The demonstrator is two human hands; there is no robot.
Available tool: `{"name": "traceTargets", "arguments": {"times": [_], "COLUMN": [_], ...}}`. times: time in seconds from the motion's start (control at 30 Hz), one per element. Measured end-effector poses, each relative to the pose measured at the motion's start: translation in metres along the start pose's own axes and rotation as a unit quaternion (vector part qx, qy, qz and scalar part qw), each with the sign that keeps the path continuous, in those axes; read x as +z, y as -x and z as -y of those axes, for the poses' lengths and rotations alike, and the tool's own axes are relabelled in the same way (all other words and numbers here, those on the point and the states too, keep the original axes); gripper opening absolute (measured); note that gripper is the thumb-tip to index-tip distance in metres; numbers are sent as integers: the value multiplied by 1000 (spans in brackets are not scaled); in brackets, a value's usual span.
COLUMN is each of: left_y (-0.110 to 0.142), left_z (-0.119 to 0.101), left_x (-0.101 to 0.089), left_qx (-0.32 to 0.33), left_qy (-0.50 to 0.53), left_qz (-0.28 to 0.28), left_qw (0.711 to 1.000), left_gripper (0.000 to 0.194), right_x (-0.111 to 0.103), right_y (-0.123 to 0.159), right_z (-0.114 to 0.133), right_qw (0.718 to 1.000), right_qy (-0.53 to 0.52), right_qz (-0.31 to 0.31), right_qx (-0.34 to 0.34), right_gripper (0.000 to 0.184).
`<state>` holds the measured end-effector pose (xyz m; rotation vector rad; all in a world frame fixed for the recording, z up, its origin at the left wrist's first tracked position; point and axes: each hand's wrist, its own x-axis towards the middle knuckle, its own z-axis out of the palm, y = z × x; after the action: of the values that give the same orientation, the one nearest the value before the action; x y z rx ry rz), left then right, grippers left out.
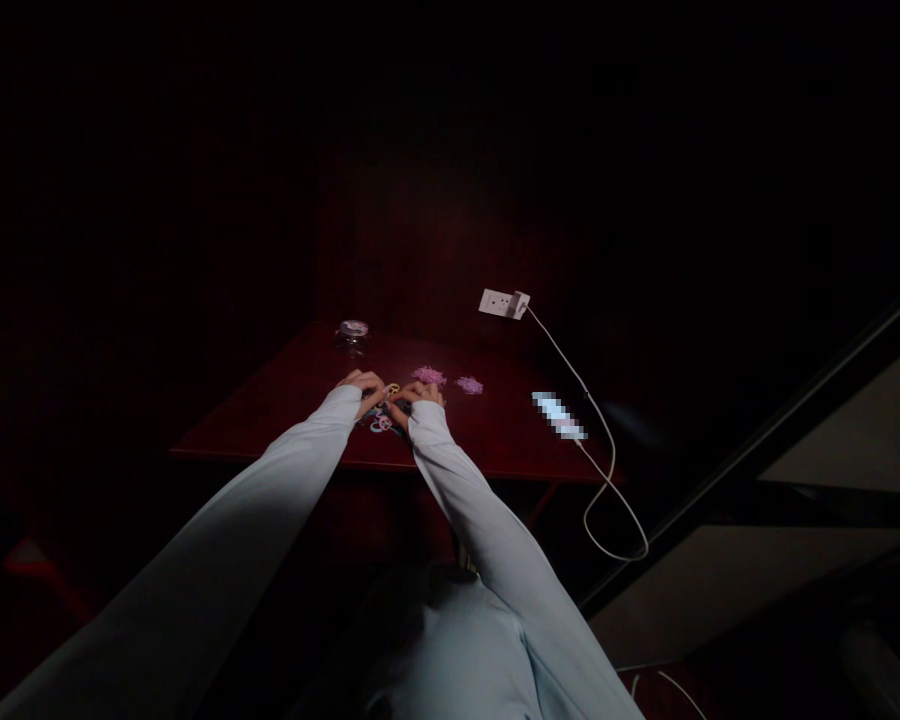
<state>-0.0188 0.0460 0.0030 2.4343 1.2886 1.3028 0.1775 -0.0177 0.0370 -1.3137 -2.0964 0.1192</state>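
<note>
My left hand [361, 387] and my right hand [417, 396] meet over the near middle of a dark red table [270, 410]. Both have their fingers curled, pinching a small yellowish ring-shaped piece [392, 389] between them. Under the hands lie a few small pale loops [380, 424] on the tabletop. Two little pink heaps [429, 376] lie just beyond my right hand. Pale long sleeves cover both arms. The scene is very dark and the small pieces are hard to make out.
A small round glass jar [352, 332] stands at the table's far edge. A phone [559, 416] lies at the right, its white cable [607, 470] running to a wall socket [503, 303]. A dark sloping rail crosses the right side.
</note>
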Motion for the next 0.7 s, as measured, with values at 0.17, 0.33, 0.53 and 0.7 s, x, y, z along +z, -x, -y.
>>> {"name": "traceTargets", "arguments": {"times": [0.17,0.33,0.53,0.7], "left_y": [1,2,0,0], "left_z": [1,0,-1,-3], "left_x": [1,3,2,1], "left_qx": [-8,-15,-27,-28], "left_qy": [4,2,-6,-7], "left_qz": [-5,-23,-22,-17], "left_qw": [1000,1000,999,999], "left_gripper": [36,37,35,34], "right_x": [0,-1,-1,-3], "right_y": [0,1,1,4], "right_z": [0,-1,-1,0], "right_qw": [1000,1000,1000,1000], "right_qy": [9,9,13,3], "right_qz": [1,0,7,3], "right_qx": [6,3,19,16], "right_gripper": [19,20,15,20]}}
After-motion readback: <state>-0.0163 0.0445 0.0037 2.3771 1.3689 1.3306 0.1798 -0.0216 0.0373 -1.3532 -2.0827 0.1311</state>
